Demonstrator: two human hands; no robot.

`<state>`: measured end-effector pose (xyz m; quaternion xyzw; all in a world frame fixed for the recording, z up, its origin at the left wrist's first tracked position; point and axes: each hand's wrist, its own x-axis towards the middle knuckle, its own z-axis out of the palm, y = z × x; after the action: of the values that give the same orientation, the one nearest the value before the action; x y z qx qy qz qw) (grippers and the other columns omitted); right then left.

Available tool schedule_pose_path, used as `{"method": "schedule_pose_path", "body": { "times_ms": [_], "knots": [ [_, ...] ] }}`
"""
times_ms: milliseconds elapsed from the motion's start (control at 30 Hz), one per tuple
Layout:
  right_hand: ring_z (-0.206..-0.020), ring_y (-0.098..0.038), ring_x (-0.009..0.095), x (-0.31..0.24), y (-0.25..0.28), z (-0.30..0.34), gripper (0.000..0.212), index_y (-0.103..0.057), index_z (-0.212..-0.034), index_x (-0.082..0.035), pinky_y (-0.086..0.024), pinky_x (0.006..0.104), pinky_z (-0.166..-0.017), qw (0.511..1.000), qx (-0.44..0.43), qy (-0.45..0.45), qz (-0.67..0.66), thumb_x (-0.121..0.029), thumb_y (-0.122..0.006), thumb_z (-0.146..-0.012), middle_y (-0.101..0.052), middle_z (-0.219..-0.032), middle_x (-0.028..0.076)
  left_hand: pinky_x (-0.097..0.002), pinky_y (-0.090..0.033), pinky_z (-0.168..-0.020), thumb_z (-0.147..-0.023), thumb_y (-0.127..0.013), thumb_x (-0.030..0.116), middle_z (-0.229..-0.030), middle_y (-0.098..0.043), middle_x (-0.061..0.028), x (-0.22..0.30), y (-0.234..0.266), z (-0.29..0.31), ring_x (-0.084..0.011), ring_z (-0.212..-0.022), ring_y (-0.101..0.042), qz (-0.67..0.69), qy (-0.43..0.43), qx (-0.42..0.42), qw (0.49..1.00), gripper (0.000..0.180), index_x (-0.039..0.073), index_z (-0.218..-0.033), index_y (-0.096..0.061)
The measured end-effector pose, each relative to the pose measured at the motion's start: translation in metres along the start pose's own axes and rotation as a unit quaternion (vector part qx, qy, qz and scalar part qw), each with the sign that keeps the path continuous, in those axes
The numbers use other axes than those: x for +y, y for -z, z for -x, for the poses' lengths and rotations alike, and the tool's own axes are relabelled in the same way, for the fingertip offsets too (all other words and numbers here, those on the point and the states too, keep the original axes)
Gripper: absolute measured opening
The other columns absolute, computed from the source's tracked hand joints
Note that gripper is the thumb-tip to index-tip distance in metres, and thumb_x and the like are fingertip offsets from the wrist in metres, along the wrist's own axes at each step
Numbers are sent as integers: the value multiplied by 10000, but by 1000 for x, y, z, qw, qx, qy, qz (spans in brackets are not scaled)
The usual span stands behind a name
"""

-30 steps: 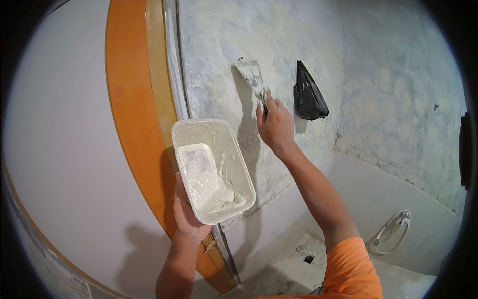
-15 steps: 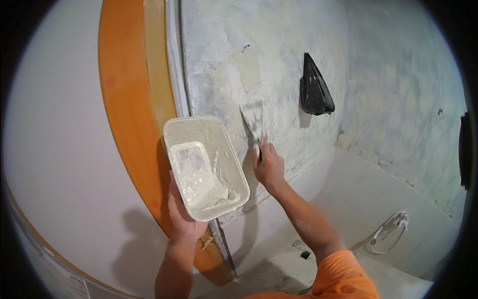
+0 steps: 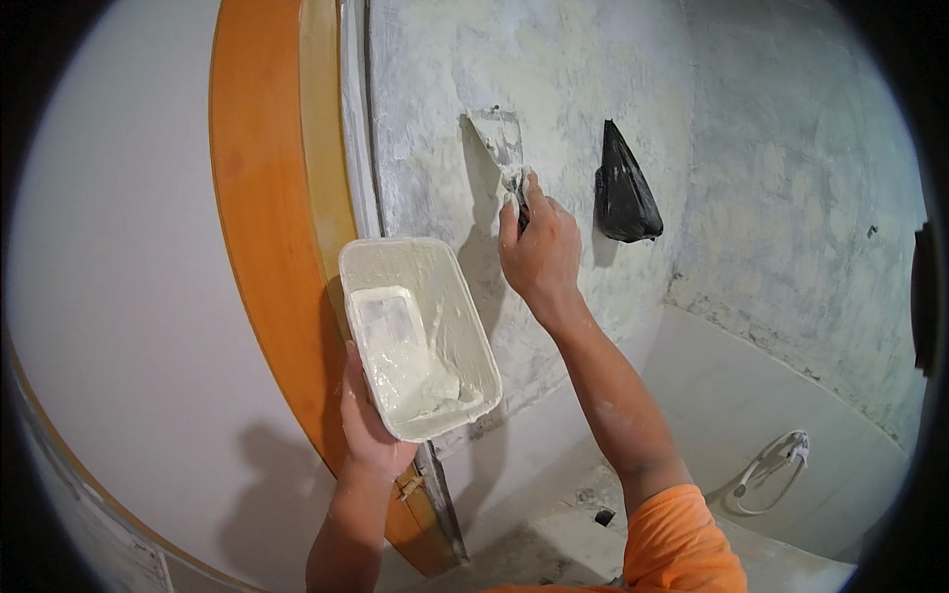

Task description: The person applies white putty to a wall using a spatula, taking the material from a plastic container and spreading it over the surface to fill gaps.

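Observation:
My left hand (image 3: 372,423) is closed round the underside and left side of a white plastic tub (image 3: 465,326), which tilts so that its inside faces me. Wet off-white filler (image 3: 410,381) lies in its lower part, with smears up the walls. Higher up and to the right, my right hand (image 3: 546,242) grips a putty knife (image 3: 499,138) by its handle. Its wide blade, coated with filler, lies against the patchy grey and cream wall (image 3: 563,59), just under a small dark fixing that sticks out.
Right of the knife a black plastic bag (image 3: 630,188) hangs on the wall. An orange wooden door (image 3: 259,168) stands at the left beside its frame. A white hose with a sprayer (image 3: 766,474) hangs at the lower right, and a dark hole (image 3: 604,517) shows in the floor.
My right hand has slid the putty knife up the wall, from mid-height to just below the fixing. The tub in my left hand has shifted slightly right in the view.

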<state>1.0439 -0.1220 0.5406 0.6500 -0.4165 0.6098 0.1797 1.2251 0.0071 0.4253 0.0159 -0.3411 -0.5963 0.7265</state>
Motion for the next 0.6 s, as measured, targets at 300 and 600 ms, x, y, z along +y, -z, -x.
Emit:
{"method": "schedule_pose_path", "body": {
  "times_ms": [300, 600],
  "knots": [
    [-725, -641, 397, 23, -48, 77, 554, -483, -1379, 68, -513, 488, -645, 997, -60, -18, 42, -196, -622, -913, -636, -870, 220, -459, -465, -1044, -1054, -385, 488, -1371, -531, -114, 9, 12, 9, -271, -1244, -551, -23, -31, -1, 999, 589, 58, -1455, -411],
    [-690, -602, 341, 102, 24, 112, 536, -532, -1354, 3, -499, 410, -639, 991, -43, 126, 16, -107, -695, -856, -635, -924, 172, -474, -486, -1021, -1046, -392, 502, -1363, -539, -121, 15, 0, 4, -284, -1218, -569, -33, -4, -47, 998, 589, 78, -1452, -425]
  ]
}}
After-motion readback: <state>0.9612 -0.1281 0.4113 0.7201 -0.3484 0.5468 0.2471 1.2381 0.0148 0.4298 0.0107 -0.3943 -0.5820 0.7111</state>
